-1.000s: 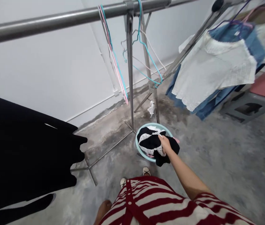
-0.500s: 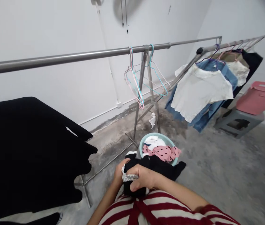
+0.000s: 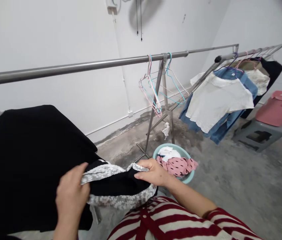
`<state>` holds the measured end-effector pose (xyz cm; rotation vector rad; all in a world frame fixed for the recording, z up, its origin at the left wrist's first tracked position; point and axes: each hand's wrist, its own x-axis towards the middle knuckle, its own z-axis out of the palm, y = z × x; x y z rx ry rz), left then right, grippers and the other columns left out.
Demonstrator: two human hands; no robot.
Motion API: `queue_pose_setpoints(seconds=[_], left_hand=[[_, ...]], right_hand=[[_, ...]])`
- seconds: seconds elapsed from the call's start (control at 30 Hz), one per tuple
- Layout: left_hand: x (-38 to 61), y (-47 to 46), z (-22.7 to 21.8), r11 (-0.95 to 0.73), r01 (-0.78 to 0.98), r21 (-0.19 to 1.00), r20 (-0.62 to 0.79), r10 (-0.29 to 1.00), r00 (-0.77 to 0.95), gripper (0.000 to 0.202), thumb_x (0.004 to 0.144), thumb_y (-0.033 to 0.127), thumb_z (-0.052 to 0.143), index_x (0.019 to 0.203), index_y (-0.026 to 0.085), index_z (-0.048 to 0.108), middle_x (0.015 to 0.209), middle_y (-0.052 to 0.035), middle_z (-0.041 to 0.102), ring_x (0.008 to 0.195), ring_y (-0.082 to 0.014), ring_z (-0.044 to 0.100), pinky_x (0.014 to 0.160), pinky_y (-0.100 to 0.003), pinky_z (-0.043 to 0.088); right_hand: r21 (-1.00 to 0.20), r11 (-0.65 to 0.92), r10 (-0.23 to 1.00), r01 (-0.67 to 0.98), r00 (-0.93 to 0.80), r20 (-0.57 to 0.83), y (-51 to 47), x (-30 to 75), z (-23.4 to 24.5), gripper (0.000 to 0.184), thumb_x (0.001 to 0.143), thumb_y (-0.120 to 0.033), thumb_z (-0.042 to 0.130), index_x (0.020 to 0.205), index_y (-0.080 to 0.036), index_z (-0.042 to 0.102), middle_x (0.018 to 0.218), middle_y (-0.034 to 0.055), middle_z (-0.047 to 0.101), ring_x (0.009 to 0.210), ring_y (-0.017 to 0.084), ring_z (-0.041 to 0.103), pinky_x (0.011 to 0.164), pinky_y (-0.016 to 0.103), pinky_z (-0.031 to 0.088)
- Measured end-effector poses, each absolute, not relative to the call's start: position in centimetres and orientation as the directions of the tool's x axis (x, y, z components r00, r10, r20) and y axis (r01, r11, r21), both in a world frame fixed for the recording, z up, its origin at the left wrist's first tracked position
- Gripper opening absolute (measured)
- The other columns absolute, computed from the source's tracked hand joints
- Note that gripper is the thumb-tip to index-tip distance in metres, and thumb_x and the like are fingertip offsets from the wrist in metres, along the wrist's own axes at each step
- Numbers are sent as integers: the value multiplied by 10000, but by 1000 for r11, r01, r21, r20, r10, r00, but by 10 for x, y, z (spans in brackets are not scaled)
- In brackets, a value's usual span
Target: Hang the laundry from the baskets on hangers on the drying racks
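Observation:
A black garment with white lace trim (image 3: 121, 183) is stretched between my two hands, low in front of my body. My left hand (image 3: 72, 191) is closed on its left end, the lace edge passing under the fingers. At the other end my right hand (image 3: 153, 171) pinches the lace edge between thumb and fingers. The trimmed opening gapes toward me, and the rest of the garment is mostly hidden below. Just beyond my left hand hangs a large black top (image 3: 36, 150) with white stripes at its neck.
A metal rail (image 3: 81, 66) crosses ahead, with pink and blue hangers (image 3: 153, 96) on it. Below stands a light-green basin (image 3: 189, 176) of clothes. On the right, a white top (image 3: 220, 96) hangs among other garments, beside a pink bin (image 3: 278, 108) on a grey stool (image 3: 260, 133).
My left hand has moved left, away from my right, spreading the bunched black garment out. The garment no longer lies across the basin. The view has shifted slightly.

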<state>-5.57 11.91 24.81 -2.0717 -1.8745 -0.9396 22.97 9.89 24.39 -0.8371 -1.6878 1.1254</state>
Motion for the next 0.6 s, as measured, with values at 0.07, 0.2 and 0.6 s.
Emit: queue_pose_setpoints(seconds=[0.07,0.2,0.6], left_hand=[[-46,120,218,-261,905,336,385,915,121,349,780,273,420,1032,217,654,1033,-59,681,954,-227,640,840,-324,515],[-18,119,164,-204,858,471,158,977,145,461,771,241,441,1215,252,567,1201,-39,621,1061,-190,608,887,-285,489],[-5,143,158,-166,838,520,422,903,-82,423,729,197,413,1069,196,664,1116,-91,609,1080,-244,563,968,-370,440]], right_hand=[[-778,588,791,222,-360,495,103,227,237,129,766,-204,563,780,-141,675,679,15,595,634,110,535,591,208,412],[-465,792,606,395,-412,680,104,230,229,301,764,-80,445,928,-162,684,694,35,607,653,126,545,603,212,432],[-581,633,753,511,-235,614,109,252,204,413,733,-46,422,1066,-175,630,919,57,674,828,138,622,743,225,479]])
